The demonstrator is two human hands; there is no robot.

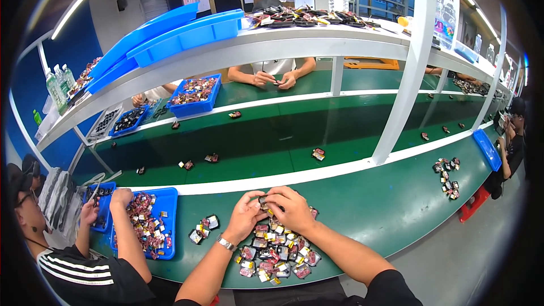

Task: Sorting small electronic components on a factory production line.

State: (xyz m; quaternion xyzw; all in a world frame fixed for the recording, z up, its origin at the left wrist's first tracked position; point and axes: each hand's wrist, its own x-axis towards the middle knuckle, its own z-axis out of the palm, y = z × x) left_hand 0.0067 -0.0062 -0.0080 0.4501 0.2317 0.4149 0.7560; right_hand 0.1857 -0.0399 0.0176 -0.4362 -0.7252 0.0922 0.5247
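My left hand (242, 219) and my right hand (293, 211) meet over the green worktop, fingers closed around one small black-cased electronic module (262, 199). My fingers cover most of it, so its details are hidden. Right below them, between my forearms, a heap of similar modules (276, 254) with dark red boards, silver parts and yellow tabs lies on the worktop. To the left of my left wrist, a few more modules (203, 229) lie in a small group.
A co-worker on the left reaches into a blue tray (173, 224) of modules. Beyond a white rail (226, 183), scattered modules lie on a green belt (272, 161). A white post (405, 73) and overhead shelf (272, 45) stand ahead. More modules (447, 175) lie at right.
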